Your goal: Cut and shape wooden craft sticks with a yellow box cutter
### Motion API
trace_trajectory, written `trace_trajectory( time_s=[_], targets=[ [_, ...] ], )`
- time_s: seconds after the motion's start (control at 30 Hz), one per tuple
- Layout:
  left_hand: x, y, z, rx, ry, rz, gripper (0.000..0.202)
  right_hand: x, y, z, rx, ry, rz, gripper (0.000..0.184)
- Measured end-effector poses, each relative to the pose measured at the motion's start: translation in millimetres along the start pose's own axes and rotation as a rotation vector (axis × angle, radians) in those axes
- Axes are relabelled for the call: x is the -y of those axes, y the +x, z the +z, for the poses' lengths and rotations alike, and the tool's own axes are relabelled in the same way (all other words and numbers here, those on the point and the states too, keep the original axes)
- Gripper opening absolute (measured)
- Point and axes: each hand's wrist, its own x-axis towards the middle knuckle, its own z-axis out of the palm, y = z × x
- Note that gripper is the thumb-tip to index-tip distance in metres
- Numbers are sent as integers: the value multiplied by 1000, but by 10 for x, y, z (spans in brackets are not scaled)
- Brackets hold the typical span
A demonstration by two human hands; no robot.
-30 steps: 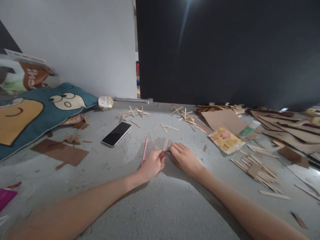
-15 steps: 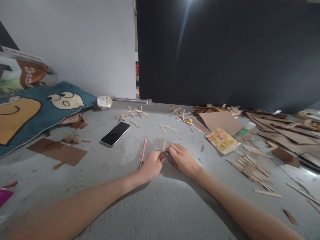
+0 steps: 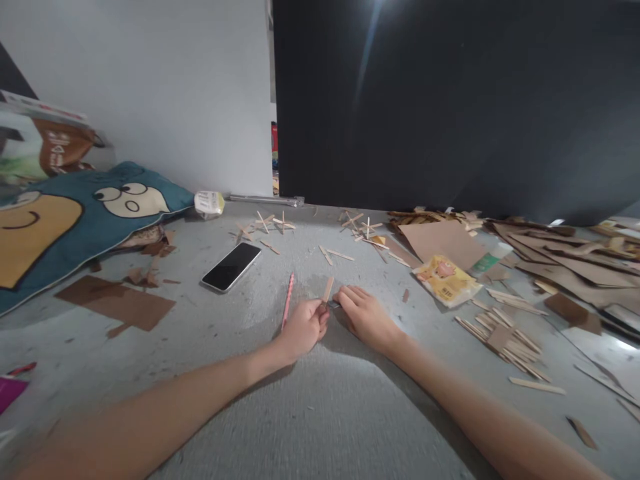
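My left hand (image 3: 304, 327) is closed in a pinch on a wooden craft stick (image 3: 328, 289), whose pale end points up and away from me. Close by on the right, my right hand (image 3: 364, 313) rests with its fingers curled down at the tabletop. A small grey, blade-like bit (image 3: 334, 305) shows between the two hands at the right fingertips; its kind is too hidden to name. Just beyond my left hand lies a pink patterned pencil (image 3: 288, 300), partly covered by that hand.
Left are a phone (image 3: 231, 267), brown cardboard (image 3: 117, 301) and a teal cushion (image 3: 125, 193). Behind lie crossed sticks (image 3: 270, 223). Right are a yellow packet (image 3: 447, 281), a glue stick (image 3: 491, 259), a bundle of craft sticks (image 3: 500, 339) and stacked cardboard (image 3: 565, 250).
My left hand has turned slightly, and the craft stick tilts a little more to the right. The right hand is almost unmoved.
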Motion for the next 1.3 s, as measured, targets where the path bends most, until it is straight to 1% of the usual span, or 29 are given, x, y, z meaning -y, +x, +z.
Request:
trace_trajectory(
  time_s=[0.17, 0.3, 0.47, 0.63, 0.7, 0.8, 0.9, 1.0, 1.13, 1.2, 1.3],
  targets=[
    [116, 65, -19, -96, 157, 48, 19, 10, 9, -5, 11, -21, 3, 31],
    [156, 99, -25, -104, 222, 63, 19, 22, 13, -14, 12, -17, 5, 31],
    [139, 82, -16, -87, 115, 43, 23, 15, 3, -14, 13, 13, 11, 32],
    [88, 45, 4, -24, -18, -12, 28, 11, 1, -11, -5, 15, 13, 31],
    [104, 47, 1, -29, -8, -1, 28, 12, 3, -17, -7, 12, 14, 31],
    [164, 71, -12, -92, 70, 39, 25, 10, 3, -23, -4, 6, 12, 31],
    [195, 92, -15, -112, 132, 59, 22, 4, -2, -18, 0, 0, 4, 30],
    [152, 85, 5, -100, 123, 36, 25, -2, -8, -5, 0, -9, -4, 28],
    [38, 48, 44, -44, -15, -48, 29, -3, -9, -7, -3, -7, 0, 26],
    [-11, 26, 51, -22, -74, -51, 31, -3, -6, -18, -4, -3, 6, 27],
    [-58, -8, 45, -4, -93, -27, 36, -9, -2, -34, -9, -4, 11, 28]
  ],
)
